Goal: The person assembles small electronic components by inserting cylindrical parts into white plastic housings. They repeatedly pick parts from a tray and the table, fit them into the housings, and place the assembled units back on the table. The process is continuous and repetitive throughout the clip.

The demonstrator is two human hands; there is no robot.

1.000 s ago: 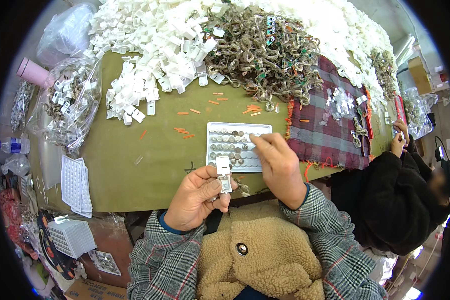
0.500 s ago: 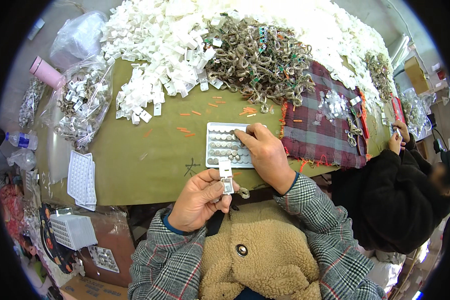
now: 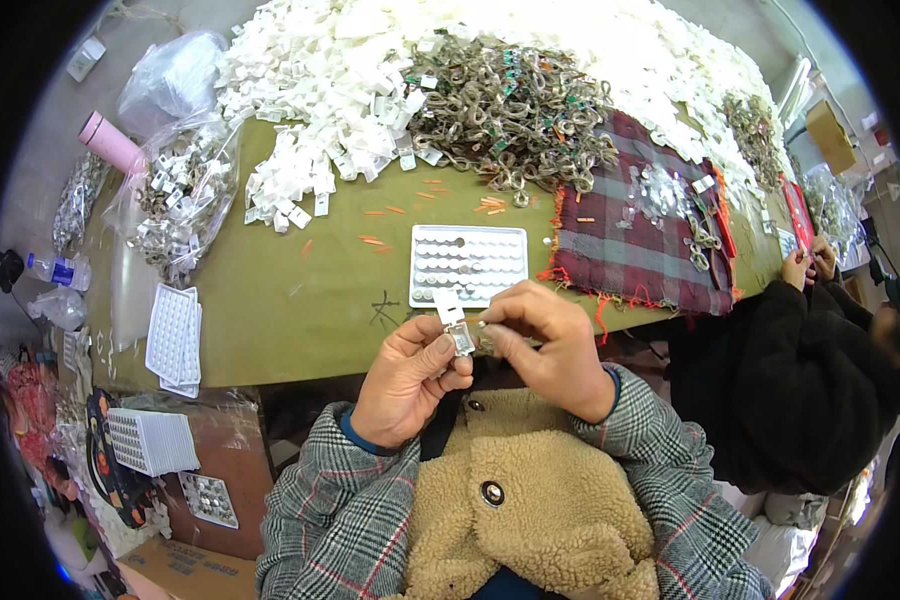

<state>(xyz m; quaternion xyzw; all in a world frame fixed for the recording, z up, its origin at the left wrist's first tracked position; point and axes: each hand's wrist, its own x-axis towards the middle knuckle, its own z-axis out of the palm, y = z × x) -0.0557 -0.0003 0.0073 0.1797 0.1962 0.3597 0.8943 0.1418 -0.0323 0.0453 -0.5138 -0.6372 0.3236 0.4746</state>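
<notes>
In my left hand (image 3: pixel 407 385) is a small white plastic case (image 3: pixel 452 312), its flap standing up and its hollow facing me. My right hand (image 3: pixel 550 345) is close beside it, thumb and forefinger pinched on a small silvery button cell (image 3: pixel 483 323), mostly covered by the fingers. Just beyond both hands lies a white tray (image 3: pixel 519 232) with rows of round pockets, several holding button cells. Small orange strips (image 3: pixel 373 241) are scattered on the green tabletop (image 3: pixel 270 300) past the tray.
White cases (image 3: pixel 320 110) are heaped at the back, beside a tangle of wired parts (image 3: pixel 510 110). A plaid cloth (image 3: pixel 640 230) lies right. Stacked white trays (image 3: pixel 173 340), a filled plastic bag (image 3: pixel 185 200) and a pink tumbler (image 3: pixel 112 142) are left. A co-worker (image 3: pixel 780 390) sits at right.
My right hand has come back from the tray toward me and now meets the white case in my left hand, a button cell between its fingertips. The view has shifted slightly.
</notes>
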